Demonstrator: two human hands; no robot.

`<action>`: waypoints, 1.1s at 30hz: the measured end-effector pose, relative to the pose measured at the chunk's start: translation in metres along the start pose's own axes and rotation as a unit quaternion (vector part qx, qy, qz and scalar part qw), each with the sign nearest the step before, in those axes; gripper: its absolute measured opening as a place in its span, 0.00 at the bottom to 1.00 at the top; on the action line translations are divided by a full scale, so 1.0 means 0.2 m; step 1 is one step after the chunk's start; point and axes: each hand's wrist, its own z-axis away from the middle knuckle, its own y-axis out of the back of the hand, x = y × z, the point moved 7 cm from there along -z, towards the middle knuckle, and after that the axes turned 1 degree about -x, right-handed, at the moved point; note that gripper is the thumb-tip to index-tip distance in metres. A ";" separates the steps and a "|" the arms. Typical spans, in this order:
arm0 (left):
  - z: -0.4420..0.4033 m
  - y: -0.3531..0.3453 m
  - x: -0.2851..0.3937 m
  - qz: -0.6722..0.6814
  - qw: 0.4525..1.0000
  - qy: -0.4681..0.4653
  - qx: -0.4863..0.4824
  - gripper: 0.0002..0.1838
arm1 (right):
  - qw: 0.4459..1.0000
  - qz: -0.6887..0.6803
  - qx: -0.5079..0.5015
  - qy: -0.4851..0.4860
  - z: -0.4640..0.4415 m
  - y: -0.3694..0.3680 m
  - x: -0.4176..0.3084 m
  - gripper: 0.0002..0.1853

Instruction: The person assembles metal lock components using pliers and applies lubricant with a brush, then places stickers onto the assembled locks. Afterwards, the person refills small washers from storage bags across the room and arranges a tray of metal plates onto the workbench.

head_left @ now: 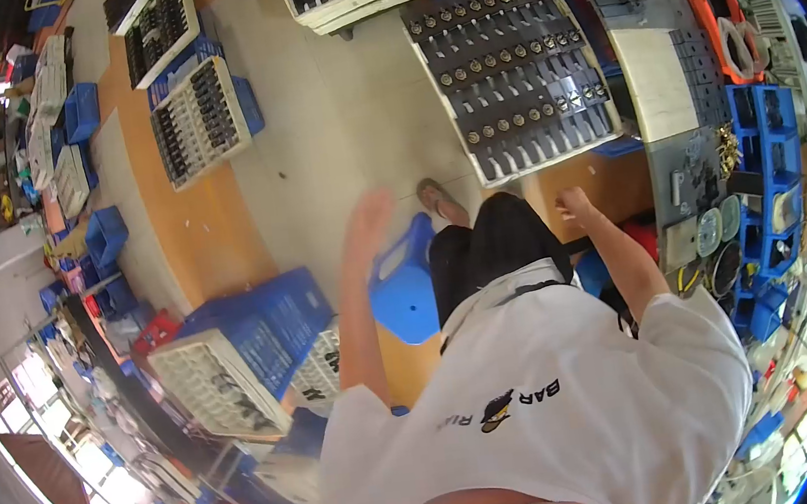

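My left hand (374, 217) is stretched out over the floor, smeared by motion, so its fingers do not show clearly. Just below it stands a blue plastic stool (408, 307), close to my left forearm. On the other side, my right hand (574, 206) is curled closed; whatever may be inside the fingers is hidden. It is nearest to the lower edge of a large pale tray (491, 181) and apart from it. Rows of black parts with round metallic pieces (504, 124) fill that tray.
A workbench (670, 169) with blue bins (759, 113) and an orange tray (723, 21) runs along the right. Stacked blue crates (276, 323) stand at left. More pale trays of black parts (199, 121) are farther off. A sandalled foot (443, 202) is on the tiled floor.
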 end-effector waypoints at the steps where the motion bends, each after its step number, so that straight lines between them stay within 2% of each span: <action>1: -0.13 0.05 0.17 -0.011 0.999 -0.021 -0.041 0.21 | 0.998 0.057 -0.027 0.011 -0.14 -0.01 0.10 0.14; 2: -0.28 0.09 0.24 -0.003 0.998 -0.045 -0.042 0.20 | 0.992 0.115 -0.054 0.022 -0.24 -0.04 0.16 0.17; 3: -0.45 0.11 0.31 0.007 0.996 -0.072 -0.043 0.19 | 0.993 0.109 -0.049 0.018 -0.28 -0.07 0.17 0.17; 5: -0.74 0.11 0.53 -0.077 0.985 -0.155 -0.025 0.19 | 0.997 0.037 0.070 -0.003 -0.31 -0.06 0.20 0.20; 6: -0.89 0.07 0.59 -0.081 0.984 -0.157 -0.020 0.19 | 0.997 0.029 0.074 -0.007 -0.15 -0.05 0.12 0.20; 7: -1.03 0.03 0.63 -0.087 0.984 -0.157 -0.015 0.18 | 0.979 -0.141 0.127 -0.079 -0.02 -0.05 0.01 0.24; 8: -1.15 -0.03 0.66 -0.092 0.982 -0.161 -0.023 0.18 | 0.924 -0.307 0.174 -0.147 0.07 -0.14 -0.18 0.28; 9: -1.29 -0.10 0.69 -0.075 0.983 -0.156 -0.054 0.18 | 0.920 -0.319 0.176 -0.147 0.08 -0.14 -0.27 0.28; 11: -1.54 -0.21 0.75 -0.067 0.981 -0.151 -0.099 0.19 | 0.835 -0.446 0.283 -0.155 0.08 -0.09 -0.32 0.36; 12: -1.67 -0.28 0.81 -0.111 0.974 -0.156 -0.120 0.19 | 0.821 -0.490 0.271 -0.111 0.09 -0.07 -0.46 0.41; 13: -1.81 -0.37 0.87 -0.153 0.964 -0.164 -0.140 0.20 | 0.813 -0.500 0.278 -0.110 -0.01 -0.06 -0.48 0.41; 15: -2.20 -0.53 0.87 -0.212 0.946 -0.202 -0.139 0.21 | 0.703 -0.644 0.287 0.092 -0.23 -0.03 -0.53 0.41; 16: -2.41 -0.63 0.90 -0.261 0.928 -0.236 -0.123 0.22 | 0.704 -0.606 0.363 0.072 -0.24 0.00 -0.53 0.40; 17: -2.57 -0.70 0.94 -0.292 0.912 -0.270 -0.097 0.23 | 0.755 -0.463 0.465 -0.003 -0.27 0.04 -0.47 0.35; 19: -2.89 -0.84 0.93 -0.322 0.901 -0.281 -0.071 0.25 | 0.776 -0.213 0.570 -0.166 -0.40 -0.01 -0.13 0.41; 20: -3.02 -0.93 0.98 -0.324 0.898 -0.288 -0.080 0.25 | 0.747 -0.226 0.607 -0.147 -0.39 0.00 -0.17 0.42; 21: -3.14 -1.04 0.94 -0.313 0.913 -0.199 -0.170 0.29 | 0.718 -0.237 0.641 -0.131 -0.32 -0.02 -0.25 0.42; 22: -3.22 -1.14 0.84 -0.298 0.913 -0.100 -0.259 0.33 | 0.733 -0.214 0.627 -0.153 -0.25 -0.03 -0.33 0.40; 23: -3.34 -1.23 0.74 -0.292 0.902 -0.036 -0.315 0.43 | 0.732 -0.213 0.625 -0.165 -0.14 -0.01 -0.44 0.40; 25: -3.44 -1.37 0.77 -0.228 0.912 -0.207 -0.271 0.49 | 0.739 -0.359 0.548 -0.157 -0.12 0.01 -0.62 0.35; 26: -3.47 -1.43 0.63 -0.162 0.922 -0.018 -0.352 0.53 | 0.719 -0.302 0.607 -0.153 -0.19 -0.03 -0.46 0.35; 27: -3.45 -1.44 0.59 -0.155 0.927 -0.004 -0.340 0.53 | 0.706 -0.233 0.654 -0.141 -0.25 -0.06 -0.29 0.36; 28: -3.43 -1.45 0.59 -0.145 0.918 0.040 -0.367 0.54 | 0.703 -0.307 0.630 -0.117 -0.17 -0.01 -0.49 0.37; 29: -3.43 -1.45 0.58 -0.139 0.905 0.086 -0.393 0.55 | 0.703 -0.280 0.626 -0.187 -0.21 -0.05 -0.39 0.37; 31: -3.42 -1.46 0.54 -0.138 0.863 0.121 -0.471 0.56 | 0.708 -0.305 0.605 -0.198 -0.19 -0.06 -0.44 0.38; 33: -3.40 -1.45 0.64 -0.150 0.872 0.089 -0.458 0.54 | 0.727 -0.336 0.552 -0.233 -0.15 -0.03 -0.52 0.41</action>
